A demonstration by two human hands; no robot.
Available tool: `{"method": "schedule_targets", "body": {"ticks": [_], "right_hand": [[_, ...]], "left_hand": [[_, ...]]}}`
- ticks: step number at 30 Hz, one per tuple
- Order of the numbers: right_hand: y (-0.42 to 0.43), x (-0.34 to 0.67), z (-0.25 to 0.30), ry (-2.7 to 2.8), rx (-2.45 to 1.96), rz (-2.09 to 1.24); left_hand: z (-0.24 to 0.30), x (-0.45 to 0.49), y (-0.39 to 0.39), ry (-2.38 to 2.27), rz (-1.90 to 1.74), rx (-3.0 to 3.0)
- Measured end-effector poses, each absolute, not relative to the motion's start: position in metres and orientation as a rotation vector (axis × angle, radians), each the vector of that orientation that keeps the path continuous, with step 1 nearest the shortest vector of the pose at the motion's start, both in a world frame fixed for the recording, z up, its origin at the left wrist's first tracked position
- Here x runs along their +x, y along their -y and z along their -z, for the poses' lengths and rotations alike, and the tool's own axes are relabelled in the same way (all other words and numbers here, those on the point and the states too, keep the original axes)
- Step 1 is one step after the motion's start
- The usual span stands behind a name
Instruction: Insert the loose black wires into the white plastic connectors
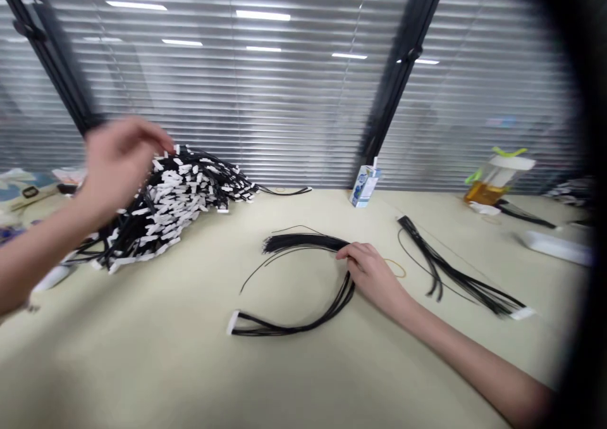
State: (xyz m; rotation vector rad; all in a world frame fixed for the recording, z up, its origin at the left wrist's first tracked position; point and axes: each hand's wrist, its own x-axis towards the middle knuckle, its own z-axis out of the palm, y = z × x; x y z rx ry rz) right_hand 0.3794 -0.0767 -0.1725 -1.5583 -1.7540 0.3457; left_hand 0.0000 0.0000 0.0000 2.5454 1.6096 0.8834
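My right hand (374,277) is closed round the bend of a black cable bundle (303,242) on the table. Loose wire ends fan out to the left at the bundle's upper part. Its lower part curves back to a white connector (232,323). Raised at the left, my left hand (121,157) is smeared by motion. It is in front of the near side of a big heap of black cables with white connectors (175,195). I cannot make out whether its fingers hold anything.
Another black cable bundle (450,267) lies to the right, beside a yellow rubber band (396,267). A drink carton (364,186) and a container of amber liquid (488,185) stand near the window blinds (284,100). A white object (554,245) lies at the far right.
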Motion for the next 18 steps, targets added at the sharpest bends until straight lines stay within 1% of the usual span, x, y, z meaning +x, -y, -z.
{"method": "schedule_targets", "body": {"ticks": [4, 7, 9, 14, 18], "right_hand": [[0.086, 0.361, 0.161, 2.049, -1.524, -0.013], [0.082, 0.331, 0.156, 2.309, -1.364, 0.116], [0.070, 0.306, 0.153, 2.476, -1.203, 0.154], [0.027, 0.258, 0.148, 2.761, -0.799, 0.139], [0.013, 0.245, 0.151, 2.776, -0.732, 0.101]], "left_hand": [[0.061, 0.040, 0.022, -0.937, -0.441, 2.749], [0.097, 0.043, 0.050, -0.640, -0.060, 2.753], [0.110, 0.038, 0.058, -0.643, 0.046, 2.737], [0.126, 0.026, 0.057, -0.663, 0.004, 2.641], [0.140, 0.014, 0.058, -0.847, -0.051, 2.304]]}}
